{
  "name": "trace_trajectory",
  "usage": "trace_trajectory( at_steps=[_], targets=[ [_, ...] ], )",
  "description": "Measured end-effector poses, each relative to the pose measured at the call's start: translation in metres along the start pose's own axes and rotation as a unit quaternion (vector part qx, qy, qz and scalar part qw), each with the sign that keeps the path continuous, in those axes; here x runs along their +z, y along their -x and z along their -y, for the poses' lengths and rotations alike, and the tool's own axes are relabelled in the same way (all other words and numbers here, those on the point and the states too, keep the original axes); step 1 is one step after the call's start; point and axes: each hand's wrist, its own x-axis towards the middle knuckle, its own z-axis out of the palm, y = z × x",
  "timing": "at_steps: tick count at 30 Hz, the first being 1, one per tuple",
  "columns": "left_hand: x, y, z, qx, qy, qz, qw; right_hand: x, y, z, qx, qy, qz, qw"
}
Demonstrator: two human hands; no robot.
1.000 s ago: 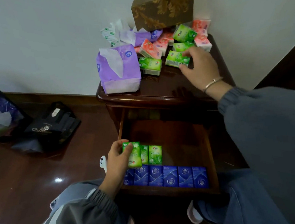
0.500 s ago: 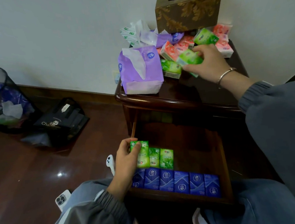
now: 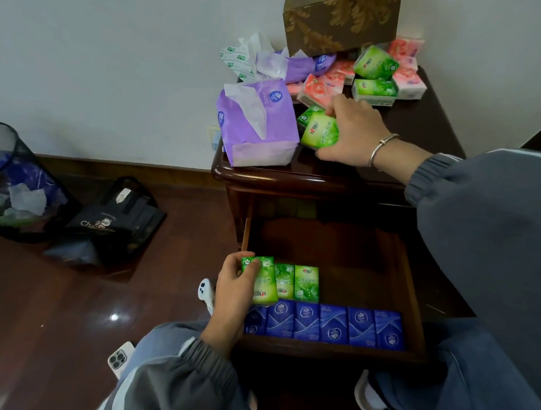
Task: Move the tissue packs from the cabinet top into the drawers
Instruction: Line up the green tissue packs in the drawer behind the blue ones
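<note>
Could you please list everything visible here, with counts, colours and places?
Cabinet: one, dark wood, by the wall.
Drawer: one, dark wood, pulled open.
Blue packs: six, front row in drawer.
Green packs in drawer: three, second row, leftmost under left hand.
Green packs on top: about four, one in right hand.
Pink packs: several, count unclear, cabinet top rear.
Purple tissue bags: two, cabinet top left.
White-green wrapper: one, behind purple bags.
Tissue box: one, brown-gold, against wall.
Bin: one, black mesh, floor left.
Black bag: one, floor.
Phone: one, white, floor.
Bracelet: one, silver, right wrist.
Left hand: on drawer pack.
Right hand: gripping green pack.
</note>
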Motion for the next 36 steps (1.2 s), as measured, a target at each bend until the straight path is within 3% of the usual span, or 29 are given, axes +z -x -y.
trace_trajectory(
  at_steps=[5, 11, 18, 28, 36],
  targets=[
    [0.003, -0.001, 0.002, 0.000, -0.008, 0.000, 1.000, 0.004, 0.014, -0.008, 0.014, -0.073, -0.002, 0.997],
    [0.003, 0.001, 0.002, -0.008, -0.004, 0.009, 1.000, 0.010, 0.020, -0.015, 0.065, -0.047, 0.005, 0.997],
    [0.003, 0.004, 0.001, -0.015, -0.016, 0.022, 1.000, 0.020, 0.030, -0.016, 0.133, -0.087, -0.128, 0.979],
    [0.007, 0.001, 0.004, -0.014, -0.026, 0.021, 0.999, 0.016, 0.020, -0.009, 0.242, -0.148, -0.184, 0.941],
    [0.002, -0.002, 0.006, -0.008, -0.021, 0.019, 1.000, 0.008, 0.006, -0.007, 0.273, -0.165, -0.117, 0.941]
  ],
)
